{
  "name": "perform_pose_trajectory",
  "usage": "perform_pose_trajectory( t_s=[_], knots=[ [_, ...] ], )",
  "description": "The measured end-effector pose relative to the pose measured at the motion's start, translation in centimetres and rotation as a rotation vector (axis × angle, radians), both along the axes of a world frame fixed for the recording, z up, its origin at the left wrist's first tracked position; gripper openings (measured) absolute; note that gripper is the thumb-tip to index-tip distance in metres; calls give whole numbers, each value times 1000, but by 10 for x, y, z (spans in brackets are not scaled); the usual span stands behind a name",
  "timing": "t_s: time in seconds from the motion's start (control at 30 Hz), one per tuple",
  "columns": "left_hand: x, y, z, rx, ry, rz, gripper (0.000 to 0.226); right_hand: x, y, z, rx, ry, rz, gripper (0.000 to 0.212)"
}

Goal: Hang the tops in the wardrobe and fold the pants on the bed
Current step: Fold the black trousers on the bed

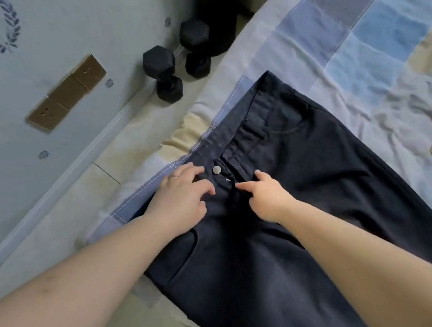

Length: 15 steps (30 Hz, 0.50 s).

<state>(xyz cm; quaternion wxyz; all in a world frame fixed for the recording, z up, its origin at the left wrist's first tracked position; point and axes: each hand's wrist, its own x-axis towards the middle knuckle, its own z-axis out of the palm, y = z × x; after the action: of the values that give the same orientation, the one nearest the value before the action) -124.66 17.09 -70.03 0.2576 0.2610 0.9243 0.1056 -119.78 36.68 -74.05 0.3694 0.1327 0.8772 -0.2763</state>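
Dark denim pants (287, 208) lie flat across the near edge of the patchwork-covered bed (357, 28), where I see my left hand (183, 199) resting with loosely spread fingers beside the metal waist button (216, 169) and my right hand (266, 195) pinching the fly fabric.
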Motion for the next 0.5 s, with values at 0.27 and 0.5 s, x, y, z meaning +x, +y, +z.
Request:
perform_pose_trajectory(
  t_s=[0.27, 0.5],
  knots=[
    [-15, 33, -35, 85, -105, 241, 39, 25, -13, -17, 178, 292, -89, 54],
    [-54, 48, -36, 263, -153, 281, 35, 51, -7, -10, -120, 611, -152, 58]
  ],
)
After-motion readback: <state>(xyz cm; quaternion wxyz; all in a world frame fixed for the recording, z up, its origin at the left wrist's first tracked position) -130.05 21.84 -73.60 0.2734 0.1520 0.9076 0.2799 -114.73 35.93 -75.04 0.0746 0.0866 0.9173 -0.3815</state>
